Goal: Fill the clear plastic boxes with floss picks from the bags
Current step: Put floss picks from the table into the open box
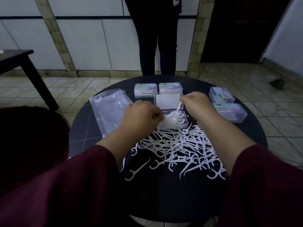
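From the head view, I see my left hand (139,117) with its grip narrowed to a pinch on 1 floss pick (161,115), held at the left edge of the open clear box (172,122). That box sits mid-worktop, partly filled with white picks, its lid (168,101) standing open behind it. My right hand (196,105) has its grip curled tight around another pick (180,106), dangling over the box's right side.

A loose pile of floss picks (180,148) spreads across the round dark worktop (85,128) just nearer to me than the box. 4 closed, labelled boxes lie around: 2 (145,90) behind the open lid, 2 (229,112) at the right. An emptied clear bag (109,110) lies left of my left hand. Beyond the worktop a person's dark-clothed legs (157,46) stand on the tiled floor.
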